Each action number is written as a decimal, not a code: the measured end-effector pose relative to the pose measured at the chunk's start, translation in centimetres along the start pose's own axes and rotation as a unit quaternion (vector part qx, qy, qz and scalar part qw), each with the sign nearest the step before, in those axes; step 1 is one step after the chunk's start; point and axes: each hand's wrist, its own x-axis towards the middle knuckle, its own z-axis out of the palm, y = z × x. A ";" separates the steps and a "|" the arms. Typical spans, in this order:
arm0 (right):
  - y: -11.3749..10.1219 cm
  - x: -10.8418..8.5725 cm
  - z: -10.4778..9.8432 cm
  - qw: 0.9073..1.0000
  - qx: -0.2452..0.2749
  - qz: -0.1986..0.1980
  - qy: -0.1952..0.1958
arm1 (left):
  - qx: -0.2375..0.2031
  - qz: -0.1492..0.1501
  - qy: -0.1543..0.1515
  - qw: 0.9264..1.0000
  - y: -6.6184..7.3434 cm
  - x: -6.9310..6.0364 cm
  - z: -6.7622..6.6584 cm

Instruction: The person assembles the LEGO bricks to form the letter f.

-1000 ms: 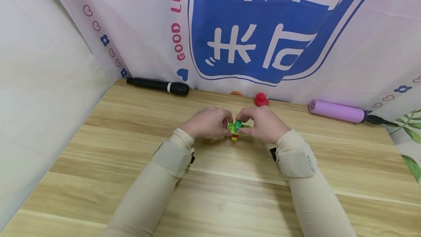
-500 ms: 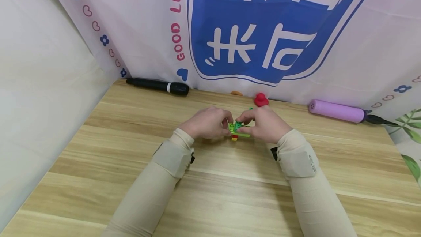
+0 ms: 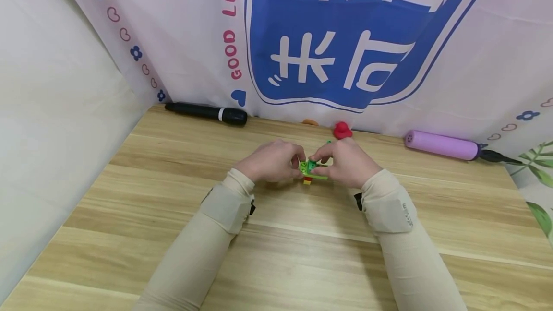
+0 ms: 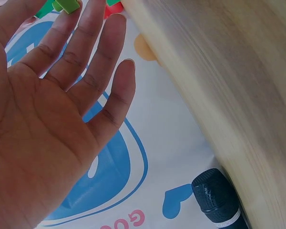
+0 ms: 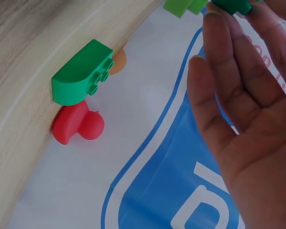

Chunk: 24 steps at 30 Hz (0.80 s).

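Near the middle of the table, my left hand point(image 3: 274, 161) pinches the left end of a lime green building brick point(image 3: 304, 168) between thumb and finger. Red and yellow bricks point(image 3: 307, 181) show beneath it. My right hand point(image 3: 347, 163) holds a dark green building brick point(image 3: 312, 165) on top of or against the lime one; whether the two are joined cannot be told. In the right wrist view, the dark green brick point(image 5: 233, 5) sits at my fingertips, cut off by the frame's top. The left wrist view shows a bit of lime brick point(image 4: 66, 5) beyond my fingers.
Behind the hands lies a loose rounded green brick point(image 5: 81, 71), with a red rubber duck point(image 5: 78, 124) just past it. A black microphone point(image 3: 207, 113) and a purple hand pump point(image 3: 442, 145) lie along the table's back edge, before a printed cloth.
My right hand has shifted slightly, and the dark green brick sits a touch lower. A bit of the loose green brick has come into sight behind that hand. My left hand stays put.
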 end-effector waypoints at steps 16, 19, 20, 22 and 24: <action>-0.7 -0.1 0.1 0.999 -0.030 -0.023 0.009 | -0.004 0.001 -0.004 1.000 0.1 0.0 -0.1; -0.7 -0.1 0.1 0.999 -0.028 -0.031 0.011 | -0.004 0.002 -0.003 1.000 0.1 0.0 -0.1; -0.6 -0.1 0.2 0.999 -0.025 -0.029 0.010 | -0.004 0.001 -0.004 1.000 0.1 0.0 -0.1; -0.5 0.0 0.2 1.000 -0.018 -0.025 0.009 | -0.005 -0.001 -0.004 1.000 0.1 0.0 -0.1; -0.3 0.0 0.2 1.000 -0.013 -0.020 0.007 | -0.006 -0.001 -0.005 1.000 0.1 0.0 -0.1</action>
